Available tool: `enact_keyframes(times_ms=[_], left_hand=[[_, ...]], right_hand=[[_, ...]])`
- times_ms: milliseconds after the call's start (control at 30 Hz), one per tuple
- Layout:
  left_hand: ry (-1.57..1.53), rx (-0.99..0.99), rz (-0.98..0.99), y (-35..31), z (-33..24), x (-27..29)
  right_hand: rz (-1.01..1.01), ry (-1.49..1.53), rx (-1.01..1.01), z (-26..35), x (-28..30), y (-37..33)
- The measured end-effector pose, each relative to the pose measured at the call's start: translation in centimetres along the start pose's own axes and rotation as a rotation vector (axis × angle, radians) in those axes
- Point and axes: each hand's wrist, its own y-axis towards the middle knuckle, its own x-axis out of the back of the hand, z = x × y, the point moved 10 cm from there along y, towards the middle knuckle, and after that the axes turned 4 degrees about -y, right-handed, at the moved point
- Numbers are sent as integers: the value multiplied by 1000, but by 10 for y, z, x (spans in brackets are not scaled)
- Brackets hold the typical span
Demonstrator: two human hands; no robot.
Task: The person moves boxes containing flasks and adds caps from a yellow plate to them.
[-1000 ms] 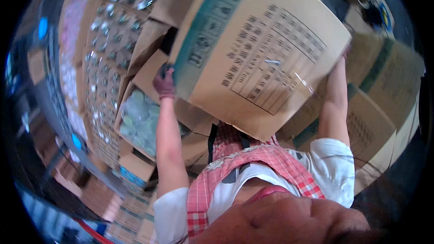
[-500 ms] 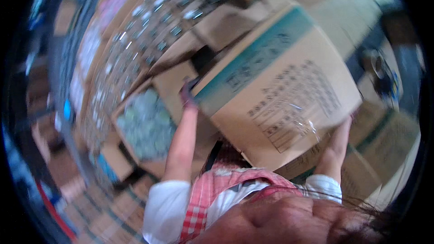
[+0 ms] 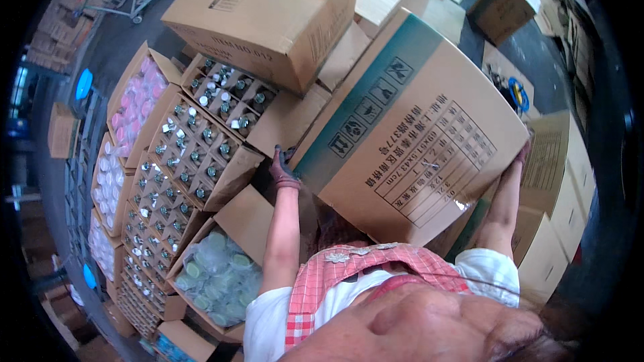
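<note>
Between my two arms is a large brown cardboard carton, held tilted, with a teal band, handling symbols and a printed table on the side I see. My left hand, in a dark purplish glove, grips its left edge. On the opposite edge my right hand holds the carton too; most of its fingers are hidden behind the cardboard. Left of my left forearm stands an open carton of bagged jars with pale green lids.
Open cartons with dividers hold many bottles to the left, near a carton of pink-lidded containers. A big closed carton sits beyond. Stacked cartons stand at right; a blue coil lies behind. A cart stands far left.
My view has swung round relative to the surrounding cartons, which appear shifted and sharper. Both hands keep hold of the large carton, which stays in nearly the same place before me.
</note>
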Motion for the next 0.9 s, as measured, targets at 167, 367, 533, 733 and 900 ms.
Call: enact_keyframes(times_ms=[167, 367, 533, 733, 900], left_hand=[[-68, -30, 131, 29, 9, -44], [-5, -82, 112, 18, 39, -137], [267, 120, 165, -16, 119, -177], [1250, -350, 914, -157, 131, -301], [735, -465, 266, -110, -24, -221]], right_hand=[[-43, -67, 63, 25, -10, -30], [-228, -158, 188, 107, -2, -11], [-473, -225, 134, 121, 31, 31], [-547, -1235, 170, 100, 70, -9], [-439, -1178, -63, 85, -18, 57]])
